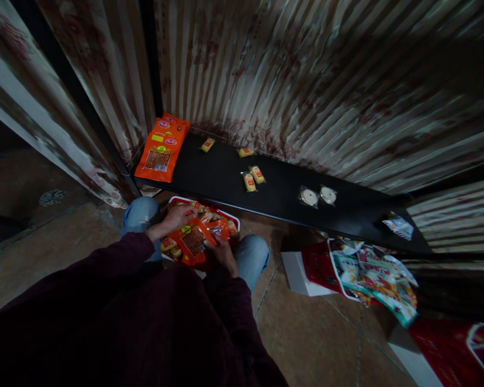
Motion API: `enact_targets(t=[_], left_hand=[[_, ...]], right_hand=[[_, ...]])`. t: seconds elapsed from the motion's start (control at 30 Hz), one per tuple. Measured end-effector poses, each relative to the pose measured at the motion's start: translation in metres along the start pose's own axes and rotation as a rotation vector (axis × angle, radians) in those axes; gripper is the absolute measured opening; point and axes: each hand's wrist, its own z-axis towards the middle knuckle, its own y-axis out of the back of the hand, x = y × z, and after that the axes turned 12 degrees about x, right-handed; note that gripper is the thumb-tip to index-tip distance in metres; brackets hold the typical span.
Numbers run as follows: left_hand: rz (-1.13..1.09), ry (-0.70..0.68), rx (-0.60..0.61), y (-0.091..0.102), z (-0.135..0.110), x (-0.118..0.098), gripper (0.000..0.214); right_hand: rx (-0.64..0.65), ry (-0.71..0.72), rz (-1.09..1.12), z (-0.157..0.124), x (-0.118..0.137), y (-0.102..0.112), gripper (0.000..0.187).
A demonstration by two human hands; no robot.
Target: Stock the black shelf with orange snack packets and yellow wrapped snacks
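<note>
Right hand (223, 255): its grip is holding the right edge of an orange packet (192, 240), which is lying over a white-rimmed basket (237, 219). Left hand (176, 218): fingers curling over the basket by the packet's far edge; whether that grip is holding anything, I cannot tell. Basket: sitting between denim knees (253, 259), containing small yellow-wrapped snacks (168, 243). Black shelf (221, 177): running just beyond, carrying, left to right, orange packets (161, 148), four yellow-wrapped pieces (249, 181), two round white pieces (308, 196) in clear wrap, one pale packet (399, 226). Red basket (320, 263): standing at the right, brimming with bags (381, 271). Pleated curtain (266, 80): hanging behind
</note>
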Motion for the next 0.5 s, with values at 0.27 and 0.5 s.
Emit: enact_targets(t=[0.27,0.5], left_hand=[[-0.343,0.045,-0.131,0.028,0.026,-0.004,0.035],[-0.560,0.211,-0.434,0.019,-0.004,-0.002,0.035]], right_hand=[[0.012,-0.046,0.282,-0.014,0.011,-0.001,0.034],[-0.117,0.048,0.513,-0.007,0.006,0.003,0.032]])
